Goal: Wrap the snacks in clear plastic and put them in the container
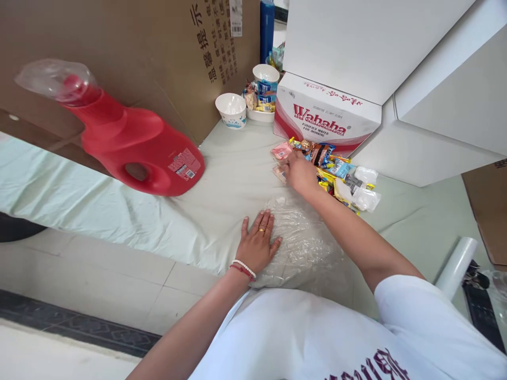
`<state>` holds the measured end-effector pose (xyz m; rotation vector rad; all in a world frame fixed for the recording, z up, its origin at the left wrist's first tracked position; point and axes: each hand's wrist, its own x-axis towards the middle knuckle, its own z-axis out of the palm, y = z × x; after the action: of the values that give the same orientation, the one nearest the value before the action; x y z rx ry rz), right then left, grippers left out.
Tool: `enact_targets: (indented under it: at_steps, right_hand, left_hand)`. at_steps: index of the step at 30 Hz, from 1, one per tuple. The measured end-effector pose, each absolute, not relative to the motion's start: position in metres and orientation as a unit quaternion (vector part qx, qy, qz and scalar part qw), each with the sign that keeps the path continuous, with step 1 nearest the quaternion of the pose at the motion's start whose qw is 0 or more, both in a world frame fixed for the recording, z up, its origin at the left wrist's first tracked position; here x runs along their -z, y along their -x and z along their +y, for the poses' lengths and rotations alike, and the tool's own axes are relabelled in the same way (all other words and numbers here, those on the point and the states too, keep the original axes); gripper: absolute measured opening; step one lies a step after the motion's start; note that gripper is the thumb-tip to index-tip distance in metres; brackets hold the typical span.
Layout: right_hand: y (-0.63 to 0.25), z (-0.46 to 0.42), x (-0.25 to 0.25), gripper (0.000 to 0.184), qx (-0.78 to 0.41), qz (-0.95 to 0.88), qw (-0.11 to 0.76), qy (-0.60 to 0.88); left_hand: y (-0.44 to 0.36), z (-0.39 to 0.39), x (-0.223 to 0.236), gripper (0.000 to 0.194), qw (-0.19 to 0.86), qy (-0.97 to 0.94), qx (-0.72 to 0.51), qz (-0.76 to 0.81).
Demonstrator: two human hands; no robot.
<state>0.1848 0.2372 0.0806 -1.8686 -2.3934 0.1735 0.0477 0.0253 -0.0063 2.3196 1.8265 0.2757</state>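
Note:
My left hand (pixel 258 238) lies flat with its fingers stretched out, pressing on the left edge of a crumpled clear plastic bag (pixel 303 240). At the left end of a pile of small wrapped snacks (pixel 336 168), my right hand (pixel 301 171) reaches down with bent fingers. A pink snack packet (pixel 281 151) is right at its fingertips, and another small packet (pixel 279 173) lies just beside them. The fingers are drawn together, but whatever is between them is hidden. White-wrapped pieces (pixel 366 198) lie at the right end of the pile.
Behind the snacks stands a Wahaha water carton (pixel 328 113). Two paper bowls, one nearer (pixel 231 111) and one farther (pixel 265 79), stand by a white tray (pixel 260 115) of snacks. A big red detergent bottle (pixel 146 148) is at left. A white roll (pixel 457 268) lies at right.

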Motion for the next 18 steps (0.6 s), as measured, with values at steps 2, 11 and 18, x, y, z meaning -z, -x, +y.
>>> enact_targets:
  at_steps: [2, 11, 18]
  right_hand:
    - [-0.169, 0.243, -0.072, 0.048, -0.076, -0.792, 0.004, 0.606]
    - [-0.162, 0.248, -0.060, 0.060, -0.094, -0.779, -0.058, 0.617]
    - [-0.195, 0.215, -0.103, 0.062, -0.111, -0.810, 0.038, 0.575]
  left_hand:
    - [-0.047, 0.025, 0.006, 0.068, 0.088, -0.779, -0.092, 0.614]
    - [-0.045, 0.025, 0.008, 0.068, 0.089, -0.780, -0.099, 0.611]
    - [-0.046, 0.024, 0.005, 0.070, 0.090, -0.777, -0.101, 0.615]
